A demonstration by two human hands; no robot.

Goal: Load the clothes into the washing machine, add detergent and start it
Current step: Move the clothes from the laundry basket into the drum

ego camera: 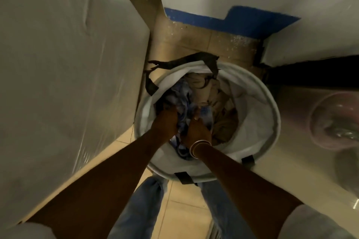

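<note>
1. Far left on my feed, a big white unit (68, 64) wrapped in clear film fills the frame, and I read it as no part of this step
2. Next comes the left hand (165, 120), down inside the laundry basket (272, 106). Its fingers are sunk and curled into the cloth, tips hidden in the folds, and I call that a grip
3. What it holds is the blue garment (184, 101), mottled blue and white, soft and badly crumpled. It lies on the near-left of the pile, with a tail running toward the near rim between the two wrists
4. The right hand (196, 132), bangles (196, 146) at the wrist, is just beside the left. Its thumb lies on top and its fingers curl under, pinching that same garment
5. The rest of the clothes (213, 93), beige and rumpled, are heaped toward the far and right side, all inside the basket. The basket is round and white-lined with dark straps (184, 60), and stands on the tiled floor (194, 40)
6. At the right edge is the washing machine (303, 95) with its round domed door (336, 120); I cannot tell whether it is open
7. My read is that we are at the very start: nothing is loaded yet, so the loading, the detergent (none in view) and the start are all left
</note>
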